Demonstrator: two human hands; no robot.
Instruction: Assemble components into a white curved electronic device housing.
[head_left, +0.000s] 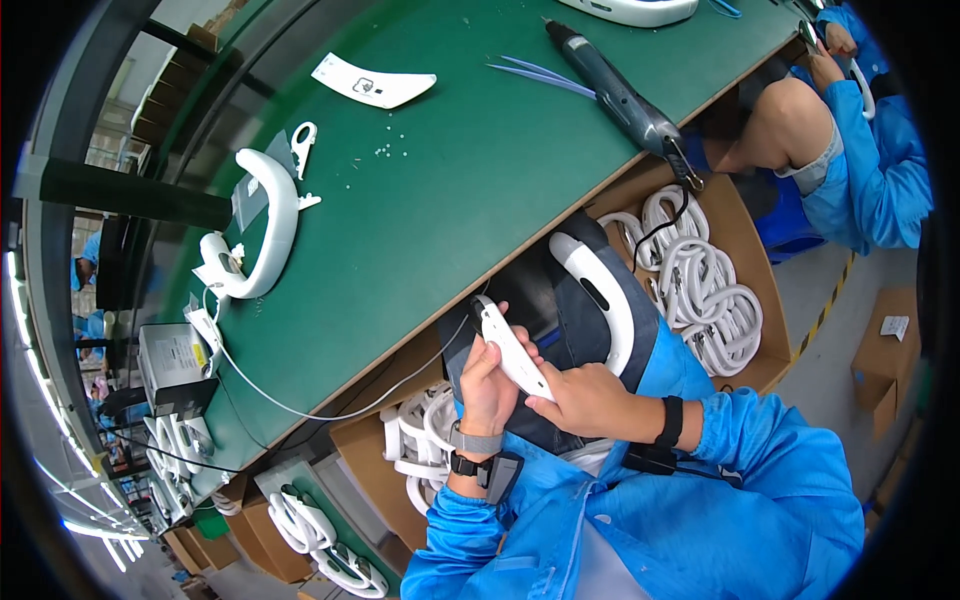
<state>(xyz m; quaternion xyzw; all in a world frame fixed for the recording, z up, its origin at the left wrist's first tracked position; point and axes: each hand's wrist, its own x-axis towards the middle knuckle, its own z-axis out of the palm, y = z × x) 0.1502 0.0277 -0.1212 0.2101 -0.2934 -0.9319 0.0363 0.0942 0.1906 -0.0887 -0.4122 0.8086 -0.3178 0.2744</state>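
In front of my body, both hands grip a white curved neckband-like device with a dark end pointing up and left. My left hand wraps round it from below, fingers closed on its side. At the lower end, my right hand pinches it between thumb and fingers. A white cable runs from the table to near the dark end; whether it is plugged in I cannot tell. Another white curved piece with a dark oval slot rests on my lap, just right of my hands.
On the green table lie an electric screwdriver, tweezers, a curved white sheet and a C-shaped white housing. A cardboard box holds several white loops. At the right sits a co-worker in blue.
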